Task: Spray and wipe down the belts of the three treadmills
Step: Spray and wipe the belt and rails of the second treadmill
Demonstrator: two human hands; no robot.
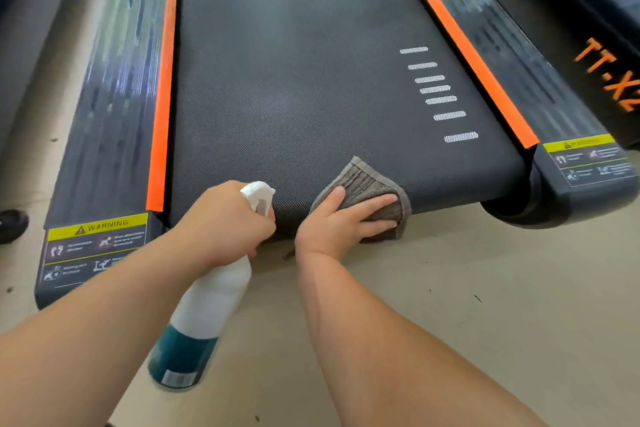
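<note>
A black treadmill belt (294, 90) with white dash marks runs away from me between two orange-edged side rails. My left hand (225, 218) grips the neck of a white and teal spray bottle (204, 308), its white nozzle at the belt's near edge. My right hand (343, 222) presses a grey-brown striped cloth (370, 184) onto the rear end of the belt, fingers spread over it and the cloth draped over the edge.
The left side rail (114, 114) and right side rail (540, 87) carry yellow warning labels at their near ends. A neighbouring treadmill (609, 55) with orange lettering stands at the right, another machine at the far left. A dark shoe (12, 225) sits at the left edge. Beige floor (485, 288) lies below.
</note>
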